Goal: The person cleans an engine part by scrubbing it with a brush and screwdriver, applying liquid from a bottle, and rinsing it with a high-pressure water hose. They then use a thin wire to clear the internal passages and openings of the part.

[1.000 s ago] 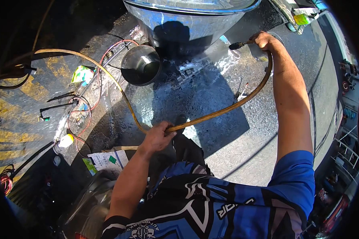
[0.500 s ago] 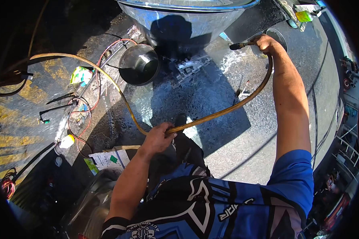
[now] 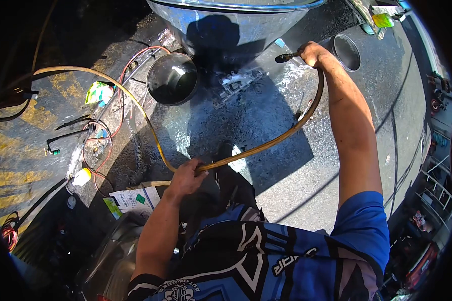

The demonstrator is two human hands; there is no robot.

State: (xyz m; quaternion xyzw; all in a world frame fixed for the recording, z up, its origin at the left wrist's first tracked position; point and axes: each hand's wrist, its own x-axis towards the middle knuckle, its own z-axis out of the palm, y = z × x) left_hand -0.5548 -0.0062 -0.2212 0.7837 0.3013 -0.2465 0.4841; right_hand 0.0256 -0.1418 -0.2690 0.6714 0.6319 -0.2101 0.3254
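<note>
My left hand [image 3: 187,178] is wrapped round a yellow-brown hose [image 3: 258,148], near the middle of the view. The hose sags in a curve between my hands and runs off to the upper left. At the upper right my right hand [image 3: 312,53] grips its end, with a dark nozzle [image 3: 285,57] sticking out to the left of the fingers. On the wet floor below the nozzle, a bit to the left, lies a grey metal part [image 3: 234,84].
A large blue-rimmed drum [image 3: 271,25] stands at the top. One black bucket [image 3: 158,85] is left of it, another bucket [image 3: 347,52] behind my right hand. A red cable [image 3: 119,105], a printed box [image 3: 135,199] and a green-white packet [image 3: 98,93] lie at left.
My right hand has moved left with the nozzle, uncovering more of the right bucket. My left hand has shifted slightly left and down with the hose.
</note>
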